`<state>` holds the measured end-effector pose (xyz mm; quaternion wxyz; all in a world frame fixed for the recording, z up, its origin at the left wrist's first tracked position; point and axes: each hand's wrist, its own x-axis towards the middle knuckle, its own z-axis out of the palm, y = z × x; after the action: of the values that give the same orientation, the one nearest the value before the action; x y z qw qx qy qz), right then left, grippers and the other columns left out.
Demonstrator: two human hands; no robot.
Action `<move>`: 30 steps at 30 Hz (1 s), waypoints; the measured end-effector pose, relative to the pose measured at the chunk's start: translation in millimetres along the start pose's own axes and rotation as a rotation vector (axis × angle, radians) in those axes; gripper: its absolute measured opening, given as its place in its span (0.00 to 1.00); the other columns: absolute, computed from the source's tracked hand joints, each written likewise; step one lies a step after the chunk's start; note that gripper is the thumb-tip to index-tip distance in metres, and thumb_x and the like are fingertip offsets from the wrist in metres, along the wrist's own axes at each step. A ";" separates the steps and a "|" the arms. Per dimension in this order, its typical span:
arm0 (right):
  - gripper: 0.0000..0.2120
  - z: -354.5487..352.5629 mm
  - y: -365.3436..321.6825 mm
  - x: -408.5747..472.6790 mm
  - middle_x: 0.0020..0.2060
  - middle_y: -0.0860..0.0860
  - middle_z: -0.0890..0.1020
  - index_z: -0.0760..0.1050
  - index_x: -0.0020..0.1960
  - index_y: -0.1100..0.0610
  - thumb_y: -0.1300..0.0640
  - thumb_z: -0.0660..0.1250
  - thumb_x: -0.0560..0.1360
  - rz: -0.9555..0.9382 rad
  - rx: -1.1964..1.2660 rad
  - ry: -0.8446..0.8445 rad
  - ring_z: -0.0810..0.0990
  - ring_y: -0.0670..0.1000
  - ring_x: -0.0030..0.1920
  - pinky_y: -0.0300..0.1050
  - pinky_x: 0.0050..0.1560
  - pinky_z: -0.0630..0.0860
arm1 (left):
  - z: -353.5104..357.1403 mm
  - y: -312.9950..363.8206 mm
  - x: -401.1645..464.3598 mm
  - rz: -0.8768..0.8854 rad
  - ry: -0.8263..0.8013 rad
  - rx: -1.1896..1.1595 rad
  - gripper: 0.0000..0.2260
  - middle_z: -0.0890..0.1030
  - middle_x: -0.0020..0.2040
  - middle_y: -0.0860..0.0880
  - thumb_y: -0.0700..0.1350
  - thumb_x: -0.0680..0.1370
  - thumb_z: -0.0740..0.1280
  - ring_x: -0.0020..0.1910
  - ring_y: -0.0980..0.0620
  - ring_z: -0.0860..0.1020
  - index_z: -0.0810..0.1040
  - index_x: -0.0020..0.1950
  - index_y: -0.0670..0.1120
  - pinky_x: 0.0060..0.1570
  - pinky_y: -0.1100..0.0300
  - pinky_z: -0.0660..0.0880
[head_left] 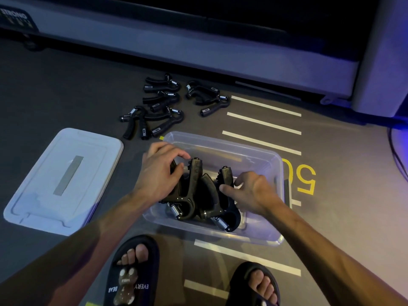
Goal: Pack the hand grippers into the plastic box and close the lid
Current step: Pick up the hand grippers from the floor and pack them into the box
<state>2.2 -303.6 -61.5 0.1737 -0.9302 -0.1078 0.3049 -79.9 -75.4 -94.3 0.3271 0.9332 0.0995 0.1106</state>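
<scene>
In the head view the clear plastic box (260, 151) stands on the floor; inside it, black hand grippers (194, 191) lie with handles pointing far; the left hand (159, 175) curls loosely over the left one, the right hand (254, 191) pinches the right one; more loose black grippers (167, 104) wait beyond the box, nearer the left hand; the white lid (66, 180) lies left.

"STRONG" stood on machine (16, 17) panel, top left, upside down to camera. Yellow "50" (305, 178) painted on floor (66, 85) right of box, partly cut off. Left sandal (132, 272) read "EVERY" and "BEAR".
</scene>
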 end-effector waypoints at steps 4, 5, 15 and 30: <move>0.22 -5.2 7.5 -2.2 0.44 0.57 0.85 0.76 0.53 0.58 0.39 0.68 0.75 0.060 0.159 -0.256 0.86 0.58 0.42 0.57 0.49 0.83 | -0.1 -0.3 -0.2 -0.002 -0.003 0.006 0.09 0.80 0.54 0.61 0.43 0.78 0.71 0.66 0.54 0.66 0.82 0.55 0.55 0.63 0.54 0.59; 0.21 -2.1 7.2 -5.0 0.45 0.57 0.85 0.76 0.54 0.58 0.39 0.68 0.75 0.076 0.194 -0.306 0.86 0.58 0.42 0.57 0.48 0.84 | -0.3 -0.1 0.0 -0.004 -0.003 0.005 0.09 0.80 0.54 0.61 0.43 0.78 0.71 0.66 0.54 0.66 0.82 0.55 0.55 0.63 0.54 0.59; 0.24 6.4 -0.1 -12.6 0.51 0.59 0.84 0.74 0.59 0.58 0.39 0.61 0.79 0.010 0.027 -0.330 0.87 0.59 0.39 0.55 0.51 0.82 | -0.4 0.9 -0.6 -0.008 -0.007 -0.003 0.09 0.80 0.53 0.62 0.43 0.78 0.71 0.66 0.54 0.66 0.82 0.55 0.55 0.63 0.55 0.58; 0.36 -18.7 4.6 7.7 0.48 0.54 0.81 0.75 0.60 0.57 0.26 0.58 0.73 -0.035 -0.142 -0.247 0.81 0.53 0.42 0.47 0.47 0.79 | -0.9 1.5 0.7 -0.013 -0.034 -0.011 0.09 0.80 0.55 0.63 0.44 0.79 0.71 0.67 0.54 0.66 0.81 0.56 0.57 0.64 0.54 0.59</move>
<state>20.1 -310.3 -53.3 0.0983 -0.8935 -0.1658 0.4057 -79.3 -75.9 -92.6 0.3347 0.9324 0.0995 0.0931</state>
